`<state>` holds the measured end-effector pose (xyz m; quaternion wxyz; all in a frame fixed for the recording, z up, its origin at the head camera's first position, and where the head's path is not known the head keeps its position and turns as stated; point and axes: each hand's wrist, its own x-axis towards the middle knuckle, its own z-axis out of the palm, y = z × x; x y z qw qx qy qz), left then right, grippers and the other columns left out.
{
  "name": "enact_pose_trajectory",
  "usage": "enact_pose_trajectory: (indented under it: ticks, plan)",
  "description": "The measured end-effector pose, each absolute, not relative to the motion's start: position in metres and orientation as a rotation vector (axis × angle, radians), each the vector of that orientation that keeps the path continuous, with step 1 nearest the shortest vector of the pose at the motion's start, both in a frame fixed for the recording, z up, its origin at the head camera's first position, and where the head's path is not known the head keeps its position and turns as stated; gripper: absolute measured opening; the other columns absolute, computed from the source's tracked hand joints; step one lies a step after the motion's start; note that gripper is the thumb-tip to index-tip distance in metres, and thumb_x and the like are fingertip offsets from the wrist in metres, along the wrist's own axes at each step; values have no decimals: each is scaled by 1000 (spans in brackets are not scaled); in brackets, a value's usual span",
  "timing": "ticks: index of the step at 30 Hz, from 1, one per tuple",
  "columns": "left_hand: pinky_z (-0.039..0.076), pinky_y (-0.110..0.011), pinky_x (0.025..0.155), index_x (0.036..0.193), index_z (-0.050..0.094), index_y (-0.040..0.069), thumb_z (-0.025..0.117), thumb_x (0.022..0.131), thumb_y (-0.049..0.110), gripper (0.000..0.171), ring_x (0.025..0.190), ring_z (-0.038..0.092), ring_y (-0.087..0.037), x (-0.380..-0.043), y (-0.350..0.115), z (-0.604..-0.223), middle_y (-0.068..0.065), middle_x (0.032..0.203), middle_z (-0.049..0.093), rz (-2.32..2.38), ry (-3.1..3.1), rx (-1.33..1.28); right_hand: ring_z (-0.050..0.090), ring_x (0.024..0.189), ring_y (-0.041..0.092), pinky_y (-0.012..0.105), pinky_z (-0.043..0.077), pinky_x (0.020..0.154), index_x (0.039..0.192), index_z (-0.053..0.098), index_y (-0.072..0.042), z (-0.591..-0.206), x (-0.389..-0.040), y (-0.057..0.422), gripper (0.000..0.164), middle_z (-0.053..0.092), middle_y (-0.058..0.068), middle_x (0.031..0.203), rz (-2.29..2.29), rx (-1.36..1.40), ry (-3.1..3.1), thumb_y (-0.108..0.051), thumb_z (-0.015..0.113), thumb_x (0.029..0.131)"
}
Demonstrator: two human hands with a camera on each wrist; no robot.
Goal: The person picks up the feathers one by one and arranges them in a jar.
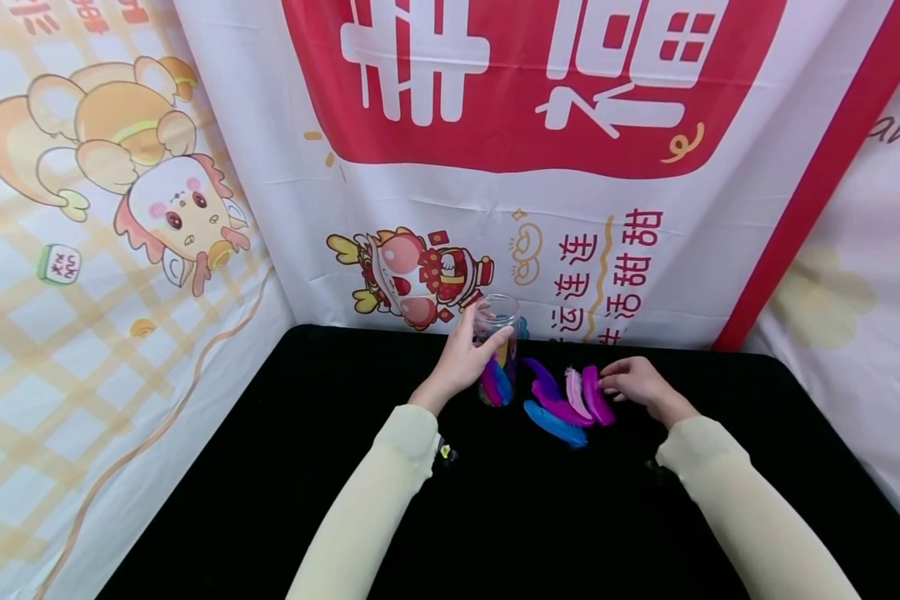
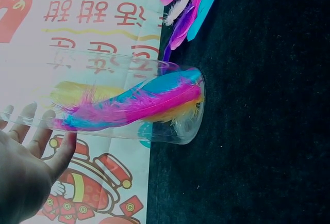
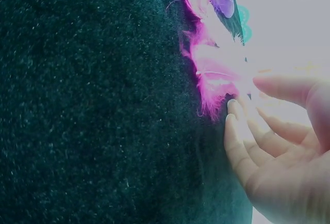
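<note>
My left hand (image 1: 468,348) holds a clear plastic cup (image 1: 498,310) near its rim, fingers round the wall. In the left wrist view, pink-and-blue feathers (image 2: 134,102) and a yellow feather (image 2: 85,92) lie inside the cup. On the table beside the cup are a purple feather (image 1: 537,375), a magenta feather (image 1: 567,410), a pale pink feather (image 1: 576,392) and a blue feather (image 1: 555,423). My right hand (image 1: 636,382) is at the rightmost magenta feather (image 1: 594,396). Its fingertips are right at the feather's edge, thumb and fingers apart in the right wrist view.
A black cloth (image 1: 540,517) covers the table. Behind its far edge hangs a printed red-and-white curtain (image 1: 435,183), close behind the cup. A patterned curtain (image 1: 105,350) stands along the left, and a white one (image 1: 840,367) on the right.
</note>
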<state>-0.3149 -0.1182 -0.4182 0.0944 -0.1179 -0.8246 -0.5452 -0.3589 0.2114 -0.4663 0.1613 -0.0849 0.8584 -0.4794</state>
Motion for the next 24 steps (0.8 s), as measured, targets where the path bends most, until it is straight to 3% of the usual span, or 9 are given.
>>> enact_pose_trajectory:
  ticks: [24]
  plan:
    - [45,-49,108,157,32,19,62,99,54,74,134,50,-24,-315,-118,-417,-6,152,45,-1627,-2456,-339,72,89,24,39,61,78,123,63,16,-469,-359,212,35,73,20,104,-1396,-257,2365,-7,68,96]
